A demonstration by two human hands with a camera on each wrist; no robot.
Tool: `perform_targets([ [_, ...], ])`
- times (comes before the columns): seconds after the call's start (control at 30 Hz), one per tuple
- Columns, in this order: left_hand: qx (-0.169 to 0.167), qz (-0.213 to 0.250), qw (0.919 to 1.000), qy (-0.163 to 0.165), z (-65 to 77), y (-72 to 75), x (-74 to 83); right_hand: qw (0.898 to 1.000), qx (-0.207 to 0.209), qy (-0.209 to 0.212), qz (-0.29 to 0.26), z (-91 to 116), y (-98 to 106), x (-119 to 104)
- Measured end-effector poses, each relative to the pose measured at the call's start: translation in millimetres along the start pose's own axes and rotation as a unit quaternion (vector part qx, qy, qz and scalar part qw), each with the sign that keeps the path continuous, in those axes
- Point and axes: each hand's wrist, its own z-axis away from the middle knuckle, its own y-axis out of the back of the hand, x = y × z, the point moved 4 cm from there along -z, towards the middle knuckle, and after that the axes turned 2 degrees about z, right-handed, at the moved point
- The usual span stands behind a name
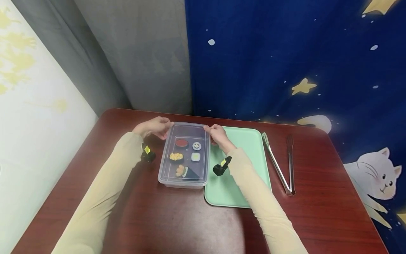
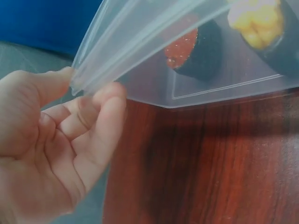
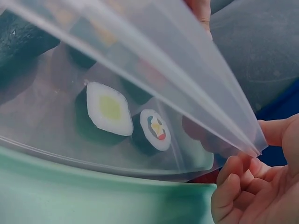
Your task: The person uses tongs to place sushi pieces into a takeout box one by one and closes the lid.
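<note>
A clear plastic lid (image 1: 190,131) lies over a see-through food box (image 1: 184,186). My left hand (image 1: 155,127) pinches the lid's far left corner between thumb and fingers. At the far right corner, my right hand (image 1: 219,135) pinches the lid the same way. Both wrist views show the lid slanting, its far edge raised above the box. Inside are several sushi pieces: a red-topped one (image 2: 182,49), a yellow-topped one (image 2: 259,23), a round roll (image 3: 155,130), a squarish roll (image 3: 110,108) and a cone-shaped hand roll (image 1: 191,173).
A light green tray (image 1: 244,155) lies right of the box, partly under my right forearm. Beyond it, metal tongs (image 1: 279,169) rest spread on the reddish wooden table (image 1: 152,218). Grey and blue curtains (image 1: 253,63) hang behind the far edge; a white wall (image 1: 38,123) stands left.
</note>
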Motion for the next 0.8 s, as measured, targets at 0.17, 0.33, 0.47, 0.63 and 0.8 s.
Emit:
perform_targets([
  [0.17, 0.005, 0.028, 0.9996, -0.008, 1.9, 0.1, -7.1, 1.000, 0.002, -0.008, 0.001, -1.6, -2.3, 1.1],
  [0.33, 0.003, 0.065, 0.9979, -0.007, -0.9, -1.0, -12.2, 1.000, 0.000, -0.001, -0.002, -2.2, -1.8, 1.0],
  [0.47, 0.011, 0.103, 0.9946, 0.006, -2.6, -4.4, -21.4, 1.000, 0.005, 0.012, -0.003, 0.2, 4.4, 3.8],
  [0.63, 0.064, 0.127, 0.9896, -0.016, 24.1, -3.4, -22.5, 0.999, 0.024, 0.040, -0.012, 16.4, 23.3, 2.5],
  [0.8, 0.162, 0.052, 0.9807, -0.096, 60.7, 1.5, -22.6, 0.994, 0.020, 0.107, 0.001, 47.6, 60.0, -1.5],
])
